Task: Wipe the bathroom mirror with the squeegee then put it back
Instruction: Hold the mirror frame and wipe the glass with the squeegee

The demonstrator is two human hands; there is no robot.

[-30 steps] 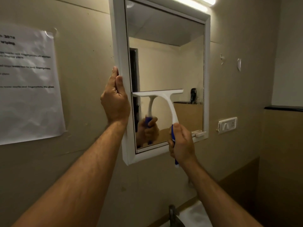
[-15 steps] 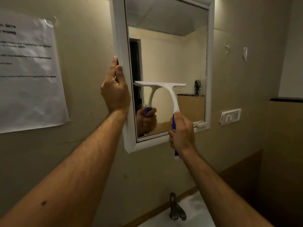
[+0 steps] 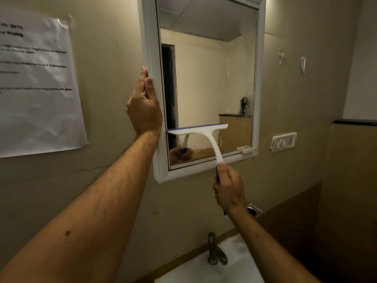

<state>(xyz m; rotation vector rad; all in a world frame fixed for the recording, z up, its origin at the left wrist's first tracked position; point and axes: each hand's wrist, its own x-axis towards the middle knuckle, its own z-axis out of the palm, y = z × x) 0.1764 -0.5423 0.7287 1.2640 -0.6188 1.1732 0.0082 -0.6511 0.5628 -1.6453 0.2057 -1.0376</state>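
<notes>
The right hand [image 3: 229, 188] is closed around the blue handle of the squeegee [image 3: 206, 137], low and just right of centre at about 5 o'clock from the middle of the picture. The squeegee's white neck rises up and to the left from the fist, and its blade lies nearly level across the lower part of the mirror [image 3: 208, 78], pressed to the glass or very close to it; the view does not settle which. Below the blade the glass looks wet and smeared, with a blurred reflection of hand and handle near the bottom left corner of the pane. The left hand [image 3: 143, 107] is wrapped on the mirror's white frame [image 3: 152, 58] at its left edge, around 9 o'clock from the glass, fingers curled behind the frame and thumb lying along its front. A printed paper sheet [image 3: 38, 82] is stuck on the wall at far 9 o'clock, its text too blurred to read. At 3 o'clock of the mirror sits a white switch plate [image 3: 284, 142] on the wall. A metal tap [image 3: 215, 250] stands at 6 o'clock over the white basin [image 3: 204, 270], below the right forearm.
</notes>
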